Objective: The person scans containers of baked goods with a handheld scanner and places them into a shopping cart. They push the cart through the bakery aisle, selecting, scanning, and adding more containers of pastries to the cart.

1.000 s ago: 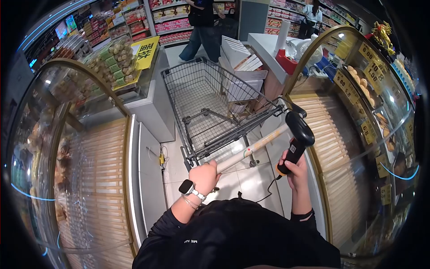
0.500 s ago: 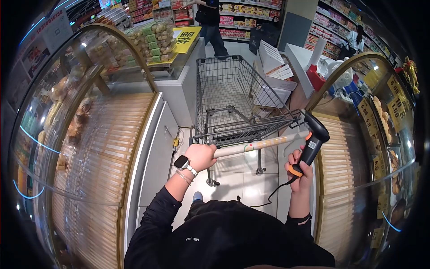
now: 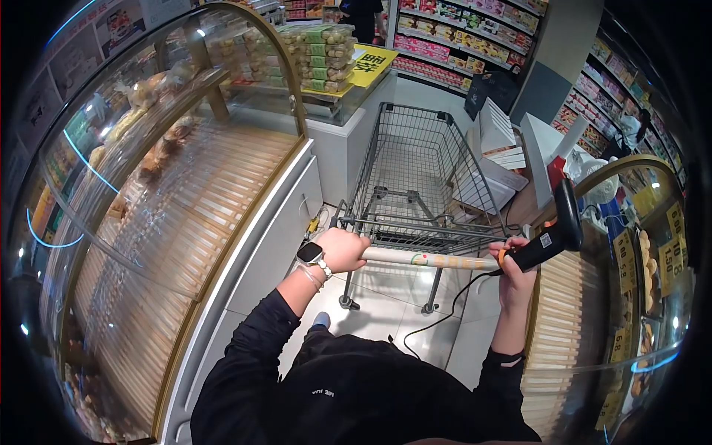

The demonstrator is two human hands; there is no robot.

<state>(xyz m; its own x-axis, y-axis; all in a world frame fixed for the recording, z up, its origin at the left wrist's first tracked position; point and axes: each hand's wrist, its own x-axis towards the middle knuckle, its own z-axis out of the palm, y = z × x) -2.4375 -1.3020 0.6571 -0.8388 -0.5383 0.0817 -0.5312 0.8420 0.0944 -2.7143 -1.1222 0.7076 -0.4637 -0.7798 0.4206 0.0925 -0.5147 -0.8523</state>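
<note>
My left hand [image 3: 344, 251] is wrapped round the left end of the pale handle bar [image 3: 400, 257] of a shopping cart; a watch sits on that wrist. The wire cart [image 3: 415, 159] stands in front of me, its basket bare of goods. In my right hand [image 3: 517, 274] is a black and orange barcode scanner [image 3: 545, 241], held by its grip right at the bar's right end, its head pointing up and right. The scanner's cable [image 3: 445, 315] hangs down in a loop toward me.
Curved clear display cases with slatted wooden shelves [image 3: 215, 196] flank me on both sides. Stacked packs of round food [image 3: 326, 59] sit on the left counter. White boxes [image 3: 493, 174] are piled right of the cart. Beyond are stocked shelves [image 3: 460, 37] and a person in dark clothes [image 3: 361, 18].
My view has swung left. The scanner has moved down toward the handle bar and tipped further right, with my right hand now at the bar's end. My left hand stays on the bar.
</note>
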